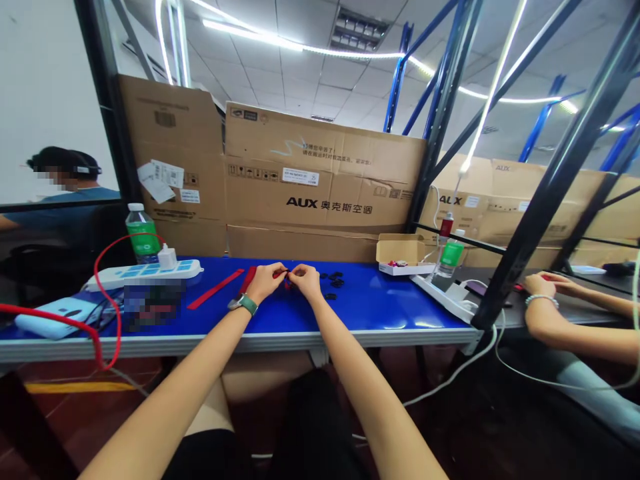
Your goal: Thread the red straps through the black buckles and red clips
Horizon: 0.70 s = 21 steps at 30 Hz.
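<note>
Center of frame: left hand and right hand, fingers pinched on small red piece; black rings just right on blue worktop.

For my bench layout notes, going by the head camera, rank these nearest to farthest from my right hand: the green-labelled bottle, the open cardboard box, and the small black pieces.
From your right hand:
1. Small black pieces: just to its right on the blue table.
2. Open cardboard box: farther right, at the table's back edge.
3. Green-labelled bottle: right of the box.

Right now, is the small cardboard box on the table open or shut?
Open: the box has its lid up, things showing inside.
</note>
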Each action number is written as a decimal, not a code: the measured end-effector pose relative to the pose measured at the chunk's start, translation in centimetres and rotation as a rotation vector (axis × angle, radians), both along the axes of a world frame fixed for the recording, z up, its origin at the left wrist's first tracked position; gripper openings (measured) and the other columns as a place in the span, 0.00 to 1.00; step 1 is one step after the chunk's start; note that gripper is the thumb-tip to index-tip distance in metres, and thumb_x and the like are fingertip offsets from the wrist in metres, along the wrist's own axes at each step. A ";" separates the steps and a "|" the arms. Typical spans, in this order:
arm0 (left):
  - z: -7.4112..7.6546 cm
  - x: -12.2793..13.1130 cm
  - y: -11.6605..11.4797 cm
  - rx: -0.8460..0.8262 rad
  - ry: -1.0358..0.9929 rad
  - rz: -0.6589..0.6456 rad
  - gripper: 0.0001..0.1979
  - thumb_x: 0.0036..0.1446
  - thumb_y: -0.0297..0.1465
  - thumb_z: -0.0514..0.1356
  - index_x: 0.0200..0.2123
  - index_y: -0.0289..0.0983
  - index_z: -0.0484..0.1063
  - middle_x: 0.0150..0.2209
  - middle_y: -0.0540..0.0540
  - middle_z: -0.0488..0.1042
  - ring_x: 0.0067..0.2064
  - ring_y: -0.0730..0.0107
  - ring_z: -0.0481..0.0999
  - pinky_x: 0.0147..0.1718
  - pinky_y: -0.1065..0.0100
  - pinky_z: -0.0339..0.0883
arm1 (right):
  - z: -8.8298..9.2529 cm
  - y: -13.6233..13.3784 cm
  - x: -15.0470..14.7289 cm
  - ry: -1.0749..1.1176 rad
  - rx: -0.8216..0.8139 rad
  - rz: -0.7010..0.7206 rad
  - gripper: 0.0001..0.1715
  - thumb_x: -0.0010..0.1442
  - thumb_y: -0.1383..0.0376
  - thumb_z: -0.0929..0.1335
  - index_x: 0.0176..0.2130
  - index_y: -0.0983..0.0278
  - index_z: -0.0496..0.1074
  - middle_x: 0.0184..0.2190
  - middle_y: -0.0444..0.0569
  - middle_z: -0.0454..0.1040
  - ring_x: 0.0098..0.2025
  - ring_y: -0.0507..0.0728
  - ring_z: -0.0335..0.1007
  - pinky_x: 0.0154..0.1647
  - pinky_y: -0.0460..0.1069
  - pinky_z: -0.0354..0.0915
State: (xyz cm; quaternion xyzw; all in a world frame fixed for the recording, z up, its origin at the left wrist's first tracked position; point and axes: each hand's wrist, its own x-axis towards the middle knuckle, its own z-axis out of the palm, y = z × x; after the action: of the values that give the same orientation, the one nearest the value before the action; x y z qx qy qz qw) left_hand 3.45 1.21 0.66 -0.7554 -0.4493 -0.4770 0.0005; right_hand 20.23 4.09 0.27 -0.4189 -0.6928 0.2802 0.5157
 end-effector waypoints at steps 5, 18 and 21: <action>0.1 0.2 -0.2 0.012 -0.027 -0.020 0.10 0.59 0.36 0.59 0.36 0.39 0.78 0.36 0.46 0.82 0.36 0.63 0.81 0.40 0.66 0.72 | 0.4 -0.5 0.0 -0.184 0.279 -0.063 0.06 0.58 0.66 0.68 0.30 0.62 0.75 0.28 0.46 0.79 0.31 0.53 0.74 0.38 0.45 0.68; 0.4 0.1 -0.3 0.016 -0.013 0.033 0.06 0.60 0.31 0.57 0.35 0.40 0.74 0.33 0.46 0.81 0.36 0.63 0.80 0.38 0.67 0.69 | -0.6 1.3 0.0 0.157 -0.092 0.252 0.13 0.60 0.56 0.69 0.38 0.63 0.75 0.33 0.47 0.80 0.36 0.56 0.77 0.34 0.47 0.72; 0.5 0.0 -0.4 0.021 -0.036 0.032 0.05 0.59 0.30 0.57 0.35 0.39 0.73 0.34 0.46 0.81 0.37 0.63 0.79 0.38 0.67 0.69 | -0.7 1.6 0.1 0.284 -0.149 0.263 0.14 0.55 0.55 0.72 0.33 0.62 0.72 0.28 0.45 0.77 0.34 0.56 0.77 0.28 0.45 0.70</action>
State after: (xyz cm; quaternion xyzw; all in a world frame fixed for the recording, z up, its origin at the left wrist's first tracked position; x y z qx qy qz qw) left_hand 3.50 0.79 1.14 -0.7394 -0.4561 -0.4951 0.0078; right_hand 20.30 5.66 -0.46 -0.3181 -0.6393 0.4519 0.5346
